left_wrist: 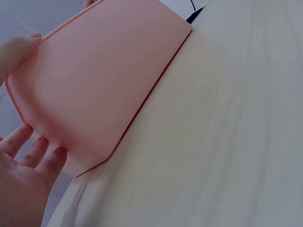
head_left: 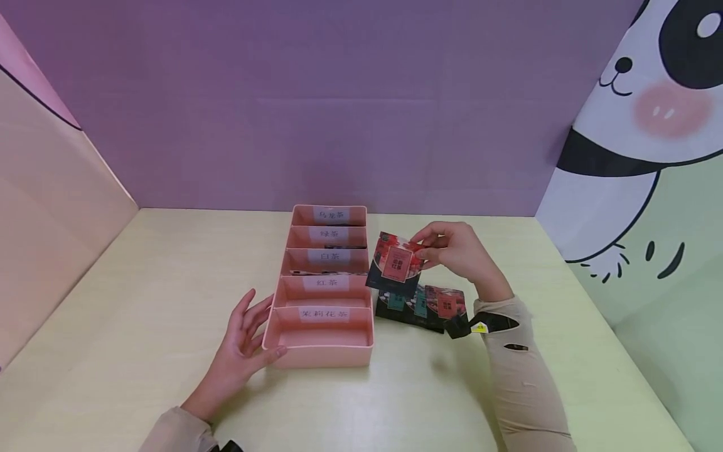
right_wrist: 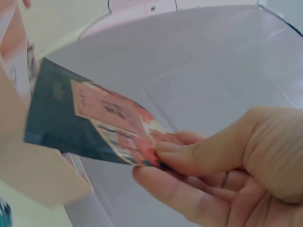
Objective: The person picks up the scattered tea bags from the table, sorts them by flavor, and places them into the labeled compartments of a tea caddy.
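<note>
A red-and-black tea sachet [head_left: 396,267] is pinched between the thumb and fingers of my right hand [head_left: 460,257]. It hangs just right of the pink compartment box [head_left: 324,356], tilted, over other sachets on the table. In the right wrist view the sachet [right_wrist: 90,116] is held at one end. My left hand [head_left: 245,342] touches the box's near left corner, thumb at the front wall and fingers along the left side. The left wrist view shows its fingertips [left_wrist: 59,153] against the pink wall. Labels in Chinese mark the box's several compartments; dark sachet edges show in the middle ones.
Several tea sachets [head_left: 423,307], with green and red labels, lie overlapping on the table right of the box. A purple wall [head_left: 339,125] rises behind the table [head_left: 186,282]. A panda-printed panel [head_left: 638,207] stands on the right, a pale panel on the left.
</note>
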Demonstrator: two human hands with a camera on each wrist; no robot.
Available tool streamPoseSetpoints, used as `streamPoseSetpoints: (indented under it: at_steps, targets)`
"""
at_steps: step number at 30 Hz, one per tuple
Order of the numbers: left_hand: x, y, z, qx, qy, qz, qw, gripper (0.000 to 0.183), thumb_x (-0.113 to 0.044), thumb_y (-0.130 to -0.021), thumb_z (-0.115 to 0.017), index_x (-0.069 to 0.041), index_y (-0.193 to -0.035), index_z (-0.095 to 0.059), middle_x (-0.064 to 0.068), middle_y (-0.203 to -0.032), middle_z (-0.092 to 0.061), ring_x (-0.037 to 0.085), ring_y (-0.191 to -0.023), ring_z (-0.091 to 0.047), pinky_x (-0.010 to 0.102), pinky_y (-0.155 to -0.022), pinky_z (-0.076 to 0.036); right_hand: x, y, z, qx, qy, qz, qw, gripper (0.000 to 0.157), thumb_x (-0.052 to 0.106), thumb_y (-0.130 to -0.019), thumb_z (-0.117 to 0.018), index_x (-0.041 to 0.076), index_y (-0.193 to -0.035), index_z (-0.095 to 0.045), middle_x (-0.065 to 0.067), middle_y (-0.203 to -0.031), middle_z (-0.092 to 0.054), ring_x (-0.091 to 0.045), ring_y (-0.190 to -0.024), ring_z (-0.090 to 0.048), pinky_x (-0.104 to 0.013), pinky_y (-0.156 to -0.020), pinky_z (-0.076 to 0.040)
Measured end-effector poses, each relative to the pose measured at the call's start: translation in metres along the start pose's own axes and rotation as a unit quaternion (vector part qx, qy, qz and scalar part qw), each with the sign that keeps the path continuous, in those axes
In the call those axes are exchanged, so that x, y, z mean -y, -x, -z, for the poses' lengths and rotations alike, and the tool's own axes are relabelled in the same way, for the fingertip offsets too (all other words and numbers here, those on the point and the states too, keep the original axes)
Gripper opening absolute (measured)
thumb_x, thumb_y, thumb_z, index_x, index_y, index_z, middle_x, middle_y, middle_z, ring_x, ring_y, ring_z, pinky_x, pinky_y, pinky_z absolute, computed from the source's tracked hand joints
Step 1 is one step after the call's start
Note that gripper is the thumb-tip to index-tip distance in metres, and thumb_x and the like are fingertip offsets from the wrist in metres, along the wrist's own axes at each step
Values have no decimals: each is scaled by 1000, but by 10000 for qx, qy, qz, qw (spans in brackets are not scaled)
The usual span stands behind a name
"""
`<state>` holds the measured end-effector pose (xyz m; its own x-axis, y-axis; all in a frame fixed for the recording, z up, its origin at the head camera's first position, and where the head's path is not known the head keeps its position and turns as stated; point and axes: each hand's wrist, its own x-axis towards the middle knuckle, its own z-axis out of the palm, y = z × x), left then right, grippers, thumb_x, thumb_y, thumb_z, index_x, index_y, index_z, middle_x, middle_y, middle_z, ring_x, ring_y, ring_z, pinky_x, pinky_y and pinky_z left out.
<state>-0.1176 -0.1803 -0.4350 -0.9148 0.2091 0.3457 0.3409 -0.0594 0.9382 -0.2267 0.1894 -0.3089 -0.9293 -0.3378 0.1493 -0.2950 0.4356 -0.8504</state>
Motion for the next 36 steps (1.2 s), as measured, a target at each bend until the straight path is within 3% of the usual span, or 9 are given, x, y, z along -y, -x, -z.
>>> streamPoseSetpoints:
  at_steps: [8, 14, 19, 28, 36]
  targets:
    - [2, 2, 2, -20, 20, -151, 9999, 103, 22, -80, -66, -7, -158, -5, -12, -148, -39, -2, -130, -42, 13, -103, -37, 20, -6, -30, -212, -264, 111, 9994, 20, -8, -88, -68, -5, -108, -72, -17, -95, -72, -25, -77, -71, -37, -68, -61]
    - [1, 3, 2, -30, -14, -82, 10000, 103, 20, -80, -67, -6, -157, -4, -13, -147, -39, -2, -130, -42, 13, -102, -37, 33, -11, -53, -265, -404, 260, 9985, 19, -6, -87, -71, -3, -106, -74, -14, -96, -73, -24, -78, -72, -36, -70, -61]
    - [1, 2, 1, -37, -39, -43, 10000, 102, 19, -81, -67, -6, -157, -4, -13, -147, -39, -3, -129, -42, 13, -102, -38, 37, -13, -73, -377, -394, 942, 9941, 15, -8, -86, -71, -3, -100, -75, -13, -92, -71, -23, -77, -71, -33, -68, -61]
    - [0, 2, 0, -69, -171, 90, 9998, 102, 17, -82, -68, -7, -158, -4, -13, -146, -38, -5, -129, -42, 11, -102, -37, 34, -11, -99, -508, 38, 2150, 9753, 10, -9, -83, -74, 0, -87, -76, -8, -85, -67, -17, -75, -66, -29, -66, -59]
    - [0, 1, 0, -47, -200, 112, 9997, 102, 17, -82, -68, -8, -158, -3, -13, -147, -37, -5, -129, -41, 12, -101, -37, 32, -5, -117, 81, 132, 2551, 9668, 11, -9, -84, -71, 1, -82, -75, -5, -82, -66, -11, -73, -60, -22, -64, -55]
